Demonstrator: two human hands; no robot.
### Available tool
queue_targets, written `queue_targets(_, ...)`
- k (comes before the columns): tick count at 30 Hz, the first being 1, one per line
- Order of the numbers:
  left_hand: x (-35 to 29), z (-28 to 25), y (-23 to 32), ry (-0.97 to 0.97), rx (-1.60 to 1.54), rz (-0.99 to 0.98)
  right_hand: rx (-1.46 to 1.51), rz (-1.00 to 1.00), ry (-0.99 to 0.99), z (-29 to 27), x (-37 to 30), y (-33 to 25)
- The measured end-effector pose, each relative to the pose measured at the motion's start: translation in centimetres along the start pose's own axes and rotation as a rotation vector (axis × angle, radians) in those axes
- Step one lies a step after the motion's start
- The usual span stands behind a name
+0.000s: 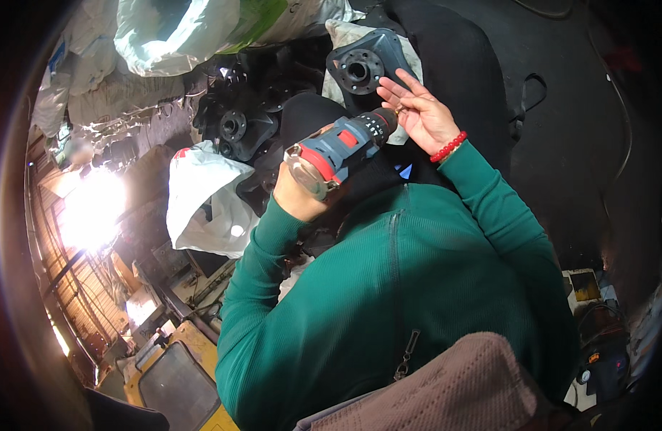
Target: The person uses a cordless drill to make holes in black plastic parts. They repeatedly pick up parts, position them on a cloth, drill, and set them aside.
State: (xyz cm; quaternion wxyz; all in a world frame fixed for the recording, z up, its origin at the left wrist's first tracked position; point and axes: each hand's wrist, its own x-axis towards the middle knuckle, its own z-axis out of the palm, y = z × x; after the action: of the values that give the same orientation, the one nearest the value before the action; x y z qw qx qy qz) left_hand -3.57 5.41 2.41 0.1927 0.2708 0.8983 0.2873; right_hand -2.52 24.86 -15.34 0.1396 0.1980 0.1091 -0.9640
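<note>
My left hand (299, 195) is wrapped round the handle of a grey and red cordless drill (339, 149), which points up and to the right. Just past the drill's black chuck is my right hand (426, 121), wearing a red bead bracelet. Its thumb and forefinger close in at the bit's tip on something too small to make out, while the other fingers stretch out. Beyond the drill sits a dark hub-like part (357, 69) with a round bolt-holed flange and a square plate, lying on a pale cloth (334, 92) near my dark-clothed legs.
More dark flanged parts (234, 126) are piled at the left. A white plastic bag (201, 194) lies beside them, with larger white sacks (155, 43) behind. A yellow-framed case (176, 381) stands at lower left, and a dark machine (604, 359) at lower right.
</note>
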Motion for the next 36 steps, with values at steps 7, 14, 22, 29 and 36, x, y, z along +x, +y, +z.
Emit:
queue_targets(7,-1.2,-0.6,-0.6,0.069,0.021,0.020,-0.067,0.051,-0.157,0.9,-1.3,-1.0)
queue_targets(14,-1.4,-1.2,-0.6,0.089,0.020,0.064,-0.108,0.151,-0.348,0.3,-0.9,-1.5)
queue_targets(22,-1.4,-1.7,-0.5,0.050,0.071,0.073,-0.187,0.174,-0.318,0.7,-0.5,-1.0)
queue_targets(29,-2.8,-1.3,-2.6,-0.098,0.370,0.086,-0.283,0.279,-0.296,0.9,-0.4,-1.4)
queue_targets(36,-2.4,-0.8,-1.2,-0.045,0.140,-0.051,-0.261,0.281,-0.213,0.7,0.6,-0.7)
